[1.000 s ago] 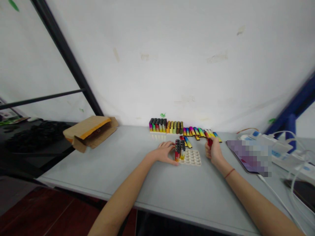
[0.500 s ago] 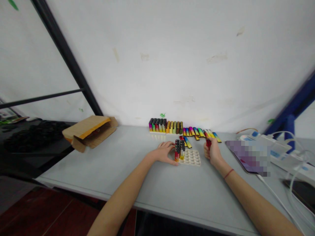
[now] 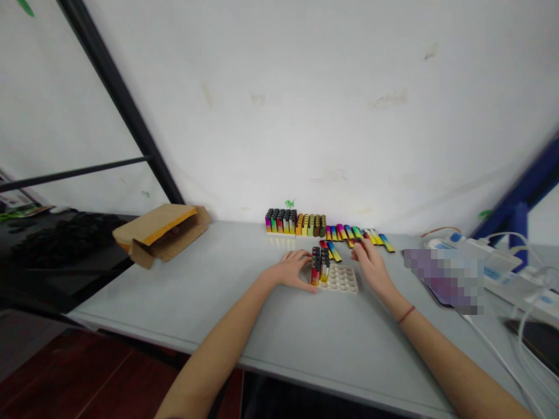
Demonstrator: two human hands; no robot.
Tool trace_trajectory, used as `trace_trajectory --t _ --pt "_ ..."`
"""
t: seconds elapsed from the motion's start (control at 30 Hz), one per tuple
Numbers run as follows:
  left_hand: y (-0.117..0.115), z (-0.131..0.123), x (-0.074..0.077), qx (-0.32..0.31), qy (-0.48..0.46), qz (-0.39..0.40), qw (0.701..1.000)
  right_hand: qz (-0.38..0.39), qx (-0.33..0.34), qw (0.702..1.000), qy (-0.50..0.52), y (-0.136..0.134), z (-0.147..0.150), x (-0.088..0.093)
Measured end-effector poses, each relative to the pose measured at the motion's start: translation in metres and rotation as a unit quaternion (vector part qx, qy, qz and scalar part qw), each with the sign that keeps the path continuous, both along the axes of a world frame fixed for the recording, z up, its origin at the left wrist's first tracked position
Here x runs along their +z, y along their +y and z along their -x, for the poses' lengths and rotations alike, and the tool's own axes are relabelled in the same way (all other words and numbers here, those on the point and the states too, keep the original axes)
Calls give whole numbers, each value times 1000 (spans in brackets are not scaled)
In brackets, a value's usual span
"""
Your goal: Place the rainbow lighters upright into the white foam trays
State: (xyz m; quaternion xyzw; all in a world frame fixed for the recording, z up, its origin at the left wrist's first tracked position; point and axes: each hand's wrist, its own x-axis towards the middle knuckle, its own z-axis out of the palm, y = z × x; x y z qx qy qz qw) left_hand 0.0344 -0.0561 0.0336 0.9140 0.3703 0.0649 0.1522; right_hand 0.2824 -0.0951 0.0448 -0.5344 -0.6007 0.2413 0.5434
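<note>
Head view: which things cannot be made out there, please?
All in the head view:
Right hand: its grip, hidden by its own fingers.
Tray: left holes, covered by standing lighters.
Box: inside, mostly hidden by its walls and shadow.
Purple screen: blurred into blocks.
Dark device: cut off by the right edge.

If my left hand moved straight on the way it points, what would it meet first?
Likely the left row of upright lighters in the tray, close by your left hand; whether they touch is unclear.

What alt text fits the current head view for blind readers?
Left hand curved around the end of a tray partly filled with upright lighters on a gray table; right hand holding another lighter near loose lighters. An open cardboard box lies left.
</note>
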Motion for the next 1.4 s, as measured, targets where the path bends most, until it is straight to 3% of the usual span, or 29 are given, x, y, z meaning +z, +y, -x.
trace_trajectory --t 0.1,0.2,0.27,0.47,0.67,1.13,1.4 --pt "-1 -1 1 2 3 2 1000 -60 52 996 -51 -10 5 13" --pt "-2 -2 3 3 -2 2 1000 -39 147 986 -69 -21 11 22" --pt "-3 -2 4 5 -4 1 1000 -30 174 981 -86 -28 15 25" --pt "-2 -2 2 3 -10 6 1000 -84 182 953 -226 -37 26 17" --pt "1 -1 -2 1 -14 5 1000 -158 180 934 -267 -38 32 10" --pt "0 0 -2 0 -7 -7 1000 -159 177 913 -332 -35 23 13" --pt "1 -1 -3 -8 -8 -22 1000 -245 195 847 -428 -41 30 15"
